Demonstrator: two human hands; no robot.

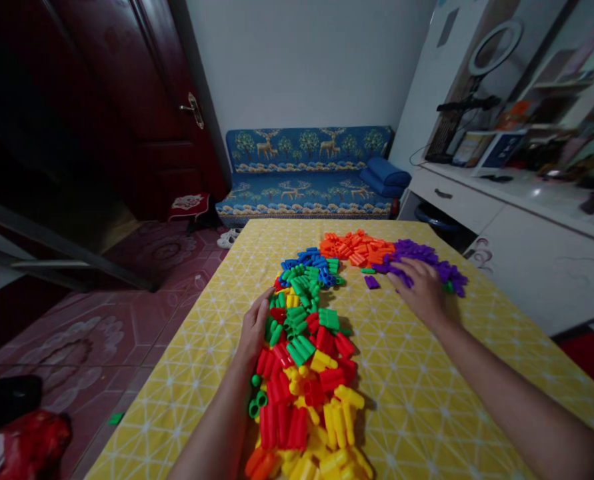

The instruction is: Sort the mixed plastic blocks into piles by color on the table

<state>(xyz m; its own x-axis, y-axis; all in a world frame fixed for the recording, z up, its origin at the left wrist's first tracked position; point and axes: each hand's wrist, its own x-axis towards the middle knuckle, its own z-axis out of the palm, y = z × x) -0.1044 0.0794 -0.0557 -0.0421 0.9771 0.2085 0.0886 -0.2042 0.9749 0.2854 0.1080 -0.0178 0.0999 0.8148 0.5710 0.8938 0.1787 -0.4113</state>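
Note:
My left hand [255, 328] rests at the left edge of a long heap of plastic pieces, its fingers stretched along green pieces [303, 283] and holding nothing that shows. My right hand [421, 292] lies over the near side of a purple pile [444, 270], fingers spread. Left of it, a single purple piece [371, 283] and a small green one sit apart. Orange pieces [354, 248] adjoin the purple pile, and blue pieces [309, 257] lie left of them. Red pieces [279, 387] and yellow pieces [339, 423] fill the near end of the heap.
A yellow patterned cloth [407, 400] covers the table. Behind it stands a blue sofa [301, 190]. White cabinets [541, 247] are on the right, a dark red door [141, 100] at the left. One green piece [116, 419] lies on the floor.

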